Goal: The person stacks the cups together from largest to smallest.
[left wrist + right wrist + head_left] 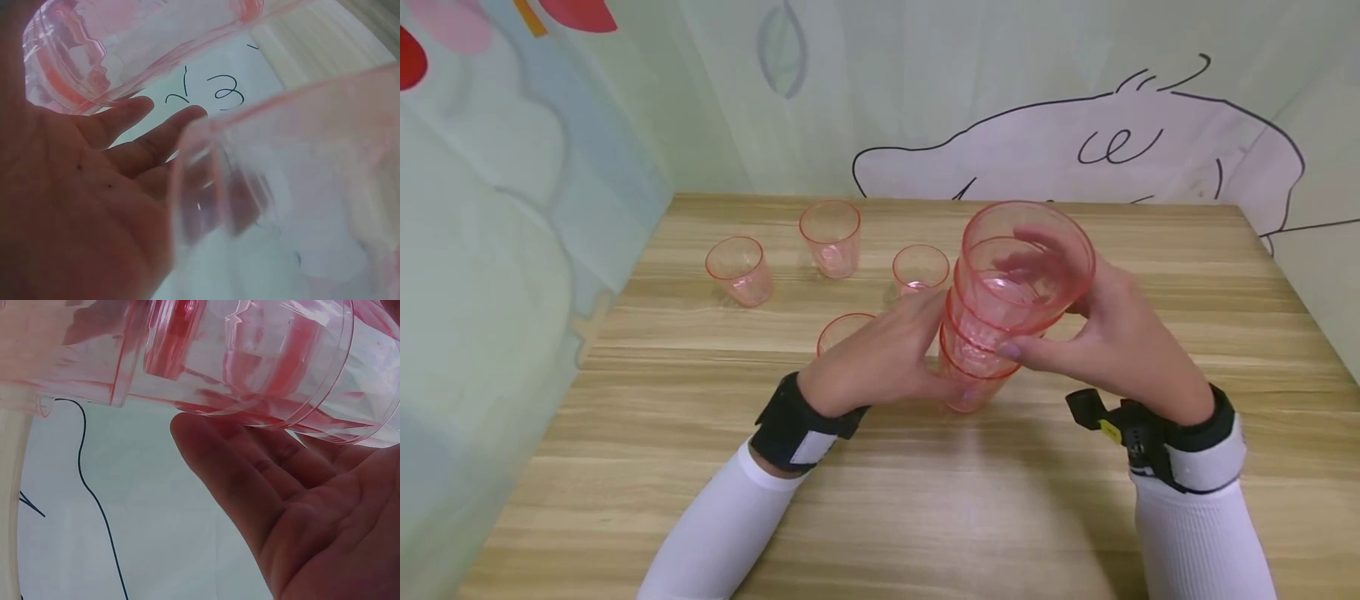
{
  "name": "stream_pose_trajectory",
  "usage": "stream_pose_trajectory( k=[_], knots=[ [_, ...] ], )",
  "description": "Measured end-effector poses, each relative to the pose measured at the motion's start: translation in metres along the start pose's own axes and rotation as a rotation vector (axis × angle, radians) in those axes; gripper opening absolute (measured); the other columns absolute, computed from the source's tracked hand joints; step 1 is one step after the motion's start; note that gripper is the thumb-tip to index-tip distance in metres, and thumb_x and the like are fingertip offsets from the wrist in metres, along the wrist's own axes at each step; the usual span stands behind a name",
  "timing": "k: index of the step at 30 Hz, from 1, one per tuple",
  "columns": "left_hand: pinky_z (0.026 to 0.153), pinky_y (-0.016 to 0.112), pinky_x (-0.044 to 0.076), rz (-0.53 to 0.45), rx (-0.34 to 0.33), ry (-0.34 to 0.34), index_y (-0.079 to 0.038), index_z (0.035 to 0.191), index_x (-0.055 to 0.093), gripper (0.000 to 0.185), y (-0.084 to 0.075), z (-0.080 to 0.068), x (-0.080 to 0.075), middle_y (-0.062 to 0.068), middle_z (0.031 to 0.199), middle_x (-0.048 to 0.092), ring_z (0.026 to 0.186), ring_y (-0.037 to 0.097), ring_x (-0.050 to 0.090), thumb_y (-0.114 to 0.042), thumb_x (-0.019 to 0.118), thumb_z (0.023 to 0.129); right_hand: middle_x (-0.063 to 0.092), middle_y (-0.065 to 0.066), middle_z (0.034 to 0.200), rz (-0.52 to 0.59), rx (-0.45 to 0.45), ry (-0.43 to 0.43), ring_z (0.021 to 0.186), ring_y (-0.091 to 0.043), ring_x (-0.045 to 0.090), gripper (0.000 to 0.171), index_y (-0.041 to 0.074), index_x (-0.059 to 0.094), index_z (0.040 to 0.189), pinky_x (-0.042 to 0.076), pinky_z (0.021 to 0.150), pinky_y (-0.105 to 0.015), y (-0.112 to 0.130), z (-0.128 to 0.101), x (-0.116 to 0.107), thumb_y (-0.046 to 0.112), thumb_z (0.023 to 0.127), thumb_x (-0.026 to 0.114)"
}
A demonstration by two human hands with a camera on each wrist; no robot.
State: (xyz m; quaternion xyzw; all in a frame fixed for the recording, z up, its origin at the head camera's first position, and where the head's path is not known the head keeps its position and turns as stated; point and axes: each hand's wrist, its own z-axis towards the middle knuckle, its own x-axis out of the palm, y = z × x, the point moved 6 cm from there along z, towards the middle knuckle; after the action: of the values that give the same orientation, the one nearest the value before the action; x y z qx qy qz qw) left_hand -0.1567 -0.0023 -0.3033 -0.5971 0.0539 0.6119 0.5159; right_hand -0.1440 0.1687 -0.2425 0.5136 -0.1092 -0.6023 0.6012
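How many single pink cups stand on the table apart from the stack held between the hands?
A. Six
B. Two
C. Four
C: the head view shows four loose cups, at and, left of the stack between the left hand and right hand.

Head view looks down; both wrist views closely share the cup stack point(1000, 317).

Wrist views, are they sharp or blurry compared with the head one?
Head view: sharp, evenly lit, soft shadow beneath the stack of cups. Left wrist view: near cup smeared out of focus. Right wrist view: cups too close, blurred; palm fairly clear.
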Motion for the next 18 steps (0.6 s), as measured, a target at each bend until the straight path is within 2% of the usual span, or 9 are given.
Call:
stream_pose_trajectory(
  k=[5, 9, 11, 18],
  knots=[
    [0.103, 0.029, 0.037, 0.057, -0.033, 0.025, -0.019, 0.139, 0.049, 0.078, 0.0018, -0.0030, 0.0004, -0.011, 0.129, 0.055, 0.116, 0.013, 0.046, -0.042, 0.082, 0.073, 0.065, -0.002, 0.126, -0.038, 0.025, 0.008, 0.111, -0.018, 0.062, 0.098, 0.017, 0.044, 0.149, 0.055, 0.086, -0.026, -0.0030, -0.0007, -0.0002, -0.005, 0.066, 0.091],
    [0.113, 0.030, 0.029, 0.086, -0.036, 0.033, -0.016, 0.140, 0.048, 0.080, 0.0029, -0.0039, 0.0011, -0.006, 0.131, 0.055, 0.122, 0.017, 0.046, -0.043, 0.084, 0.073, 0.065, 0.000, 0.124, -0.059, 0.042, 0.018, 0.109, -0.016, 0.063, 0.096, 0.019, 0.044, 0.149, 0.055, 0.085, -0.026, -0.0049, -0.0016, 0.0005, -0.003, 0.068, 0.091],
    [0.115, 0.030, 0.027, 0.098, -0.035, 0.034, -0.016, 0.140, 0.049, 0.080, 0.0026, -0.0042, 0.0005, -0.004, 0.132, 0.055, 0.123, 0.018, 0.046, -0.043, 0.083, 0.073, 0.065, 0.000, 0.124, -0.060, 0.041, 0.022, 0.110, -0.016, 0.063, 0.097, 0.019, 0.044, 0.149, 0.054, 0.086, -0.026, -0.0053, -0.0014, 0.0010, -0.002, 0.068, 0.091],
    [0.110, 0.034, 0.035, 0.163, -0.098, 0.066, -0.016, 0.142, 0.049, 0.081, 0.0036, -0.0062, -0.0011, -0.003, 0.133, 0.054, 0.127, 0.017, 0.044, -0.045, 0.083, 0.074, 0.065, 0.000, 0.124, -0.107, 0.043, 0.039, 0.109, -0.013, 0.062, 0.097, 0.020, 0.042, 0.150, 0.053, 0.088, -0.025, -0.0076, -0.0014, 0.0017, 0.001, 0.069, 0.092]
  ],
)
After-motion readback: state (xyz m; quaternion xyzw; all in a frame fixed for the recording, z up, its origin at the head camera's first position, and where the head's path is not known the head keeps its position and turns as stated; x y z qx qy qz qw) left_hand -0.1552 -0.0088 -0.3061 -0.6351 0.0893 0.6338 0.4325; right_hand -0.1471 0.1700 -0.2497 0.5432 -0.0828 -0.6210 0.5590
